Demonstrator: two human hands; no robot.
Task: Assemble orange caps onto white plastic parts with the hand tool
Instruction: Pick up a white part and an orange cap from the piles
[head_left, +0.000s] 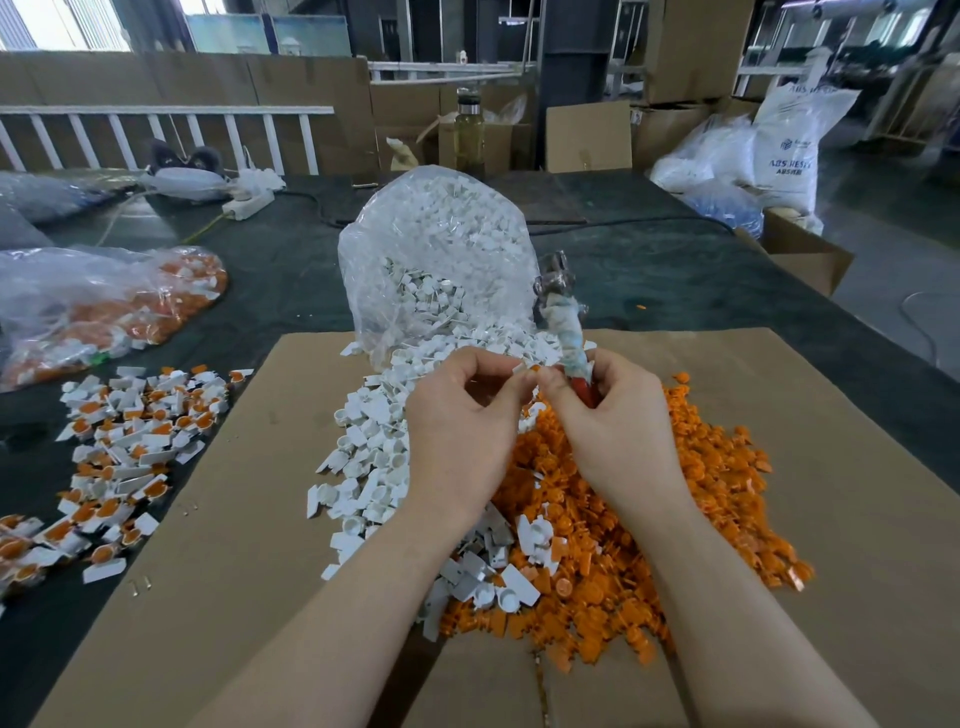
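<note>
My left hand (462, 415) pinches a small white plastic part (519, 368) between thumb and fingertips. My right hand (608, 410) grips the hand tool (563, 317), a pair of pliers with red handles wrapped in dirty tape, its metal jaws pointing up and away. The same right hand's thumb and forefinger pinch an orange cap (535, 370) right against the white part. Below my hands lie a heap of white parts (374, 441) and a heap of orange caps (623, 530) on a cardboard sheet (249, 519).
A clear bag of white parts (436, 260) stands behind my hands. Assembled white-and-orange pieces (124, 441) lie loose at the left, with a bag of more (104, 306) behind them. A bottle (468, 130), a power strip (249, 203) and cardboard boxes sit at the far edge.
</note>
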